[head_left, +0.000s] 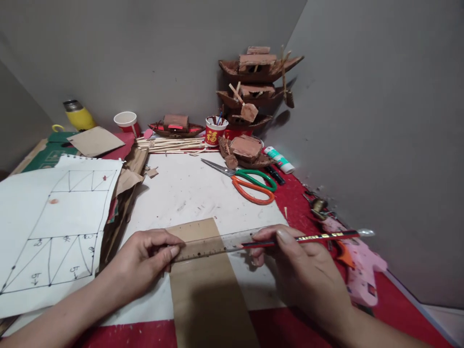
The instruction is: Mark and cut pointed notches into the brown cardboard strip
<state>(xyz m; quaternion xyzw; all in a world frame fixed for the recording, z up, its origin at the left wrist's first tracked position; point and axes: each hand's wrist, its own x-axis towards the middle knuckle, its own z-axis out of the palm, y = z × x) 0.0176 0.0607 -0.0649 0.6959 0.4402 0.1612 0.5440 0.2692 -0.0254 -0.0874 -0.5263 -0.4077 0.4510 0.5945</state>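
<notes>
A red table sits in a grey-walled corner, with a white sheet spread over its middle. On the sheet lies a strip of brown card, running toward the viewer. A clear ruler lies across the card's far end. The left hand presses the ruler's left end down, fingers together and thumb alongside. The right hand pinches a red-and-black pencil between thumb and fingers, its tip at the ruler's right part, its end pointing right.

Beyond the card lie scissors with green and orange handles. Just behind them stand brown model boats, stacked against the wall, a red cup with pens, a white tube and a bundle of wooden sticks. To the left a paper with a drawn plan rests over brown scraps. Farther back are a white cup and a yellow flask. A pink glue gun lies at the right, near the right hand.
</notes>
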